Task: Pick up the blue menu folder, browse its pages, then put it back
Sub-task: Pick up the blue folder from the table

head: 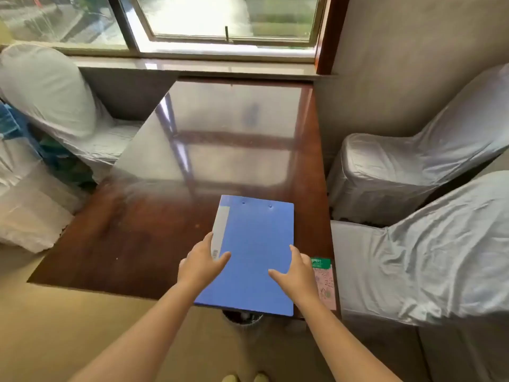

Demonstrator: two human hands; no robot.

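Here the closed blue menu folder [253,255], at the near edge of the table [124,244], is gripped by the left hand [201,260] and right hand [296,274], thumbs laid on top.

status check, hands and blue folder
Left hand gripping closed blue plastic folder at its spine edge; right hand on its right edge. Pink-and-green booklet beside it.
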